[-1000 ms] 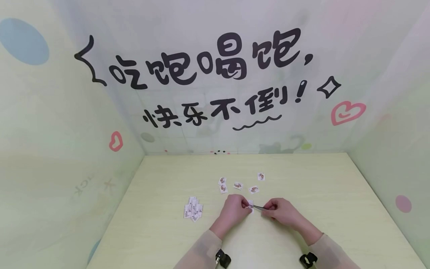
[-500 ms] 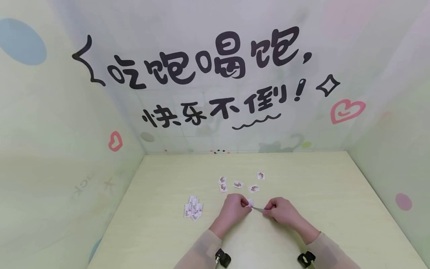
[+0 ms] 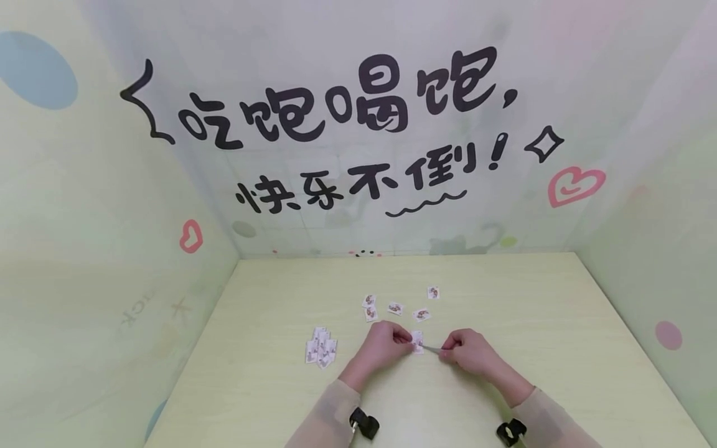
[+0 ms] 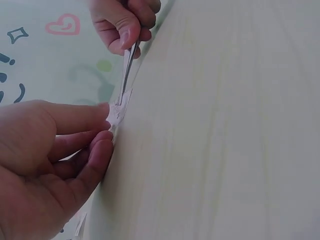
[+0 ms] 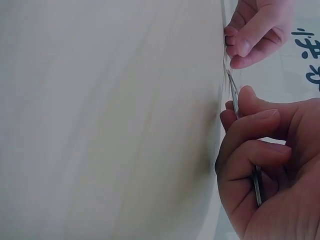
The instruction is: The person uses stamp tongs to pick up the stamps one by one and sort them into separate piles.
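Observation:
A small white printed card [image 3: 417, 342] lies on the table between the two hands. At its left edge is my left hand [image 3: 382, 346], with index finger and thumb close to the card; whether they pinch it is unclear. My right hand [image 3: 472, 352] grips thin metal tweezers [image 3: 432, 349], whose tips reach onto the card from the right. In the left wrist view the tweezers [image 4: 128, 70] point down at the card [image 4: 118, 113], beside the left fingertips. The right wrist view shows the tweezers [image 5: 233, 92] passing through the curled right fingers.
Left of the hands lies an overlapping pile of white printed cards [image 3: 321, 348]. Beyond the hands, several small cards with coloured pictures lie scattered, among them one card [image 3: 434, 292] farther back. The pale table [image 3: 269, 292] meets printed curtain walls [image 3: 302, 230].
My left hand has drawn slightly left, so more of the card shows. The tweezers stay at the card, and the right hand has barely moved.

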A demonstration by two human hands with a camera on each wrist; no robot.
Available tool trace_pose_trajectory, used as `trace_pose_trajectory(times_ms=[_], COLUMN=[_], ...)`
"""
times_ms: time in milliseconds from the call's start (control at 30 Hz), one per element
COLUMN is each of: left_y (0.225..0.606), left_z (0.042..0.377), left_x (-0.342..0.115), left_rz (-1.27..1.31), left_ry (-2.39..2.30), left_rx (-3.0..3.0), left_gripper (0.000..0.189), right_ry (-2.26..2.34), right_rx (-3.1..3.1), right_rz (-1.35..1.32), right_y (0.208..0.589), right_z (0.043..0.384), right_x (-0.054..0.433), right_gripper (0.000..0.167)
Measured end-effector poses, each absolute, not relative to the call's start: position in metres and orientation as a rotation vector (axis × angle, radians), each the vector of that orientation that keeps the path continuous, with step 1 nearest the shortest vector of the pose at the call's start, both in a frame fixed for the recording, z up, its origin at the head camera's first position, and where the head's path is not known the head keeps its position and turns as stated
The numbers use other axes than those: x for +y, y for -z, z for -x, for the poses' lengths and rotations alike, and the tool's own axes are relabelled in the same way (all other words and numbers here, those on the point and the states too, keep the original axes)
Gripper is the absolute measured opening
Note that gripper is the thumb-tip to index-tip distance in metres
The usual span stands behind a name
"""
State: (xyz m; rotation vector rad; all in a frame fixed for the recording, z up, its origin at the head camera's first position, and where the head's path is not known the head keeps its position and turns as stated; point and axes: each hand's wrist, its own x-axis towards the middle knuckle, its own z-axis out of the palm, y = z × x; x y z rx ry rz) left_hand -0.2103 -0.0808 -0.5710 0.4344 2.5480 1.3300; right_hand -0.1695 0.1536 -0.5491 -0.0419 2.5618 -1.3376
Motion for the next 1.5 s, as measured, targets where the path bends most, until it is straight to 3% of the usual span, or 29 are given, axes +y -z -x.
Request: trace_pose_trajectory(times_ms=[333, 733, 1500], left_y=[0.560, 0.559, 0.558], left_z=[0.206, 0.197, 0.179], left_x=[-0.105, -0.162, -0.245], left_rz=[-0.508, -0.477, -0.247], left_ry=[-1.309, -1.351, -1.465], left_rx=[2.538, 2.634, 2.794], left_gripper=[0.012, 0.012, 0.008], right_ry=[1.400, 1.434, 1.395], right_rx=[2.512, 2.432, 2.401], right_rz=[0.059, 0.252, 0.370], right_y=[0.550, 0.559, 0.558], right_z=[0.171, 0.180, 0.192], right_x=[0.147, 0.100, 0.024], right_gripper=[0.010, 0.009, 0.008])
